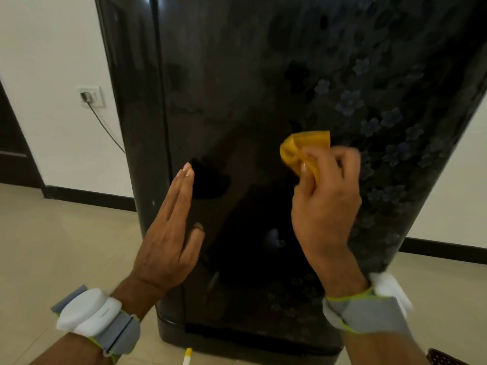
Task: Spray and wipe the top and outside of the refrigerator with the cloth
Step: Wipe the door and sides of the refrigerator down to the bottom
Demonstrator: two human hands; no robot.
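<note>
The refrigerator point(237, 88) is a tall glossy black cabinet with a faint blue flower pattern on its right half, and it fills the middle of the view. My right hand point(326, 196) grips a bunched yellow cloth point(297, 148) and holds it against the door front at mid height. My left hand point(171, 233) lies flat with straight fingers on the door near its left edge. A white and yellow object point(187, 356), perhaps the spray bottle's tip, shows on the floor below the fridge base.
A wall socket point(91, 96) with a plug and cable sits on the white wall to the left. Beige tile floor point(66, 246) surrounds the fridge. A dark door frame point(13, 143) is at far left, and a dark perforated object point(442, 358) at bottom right.
</note>
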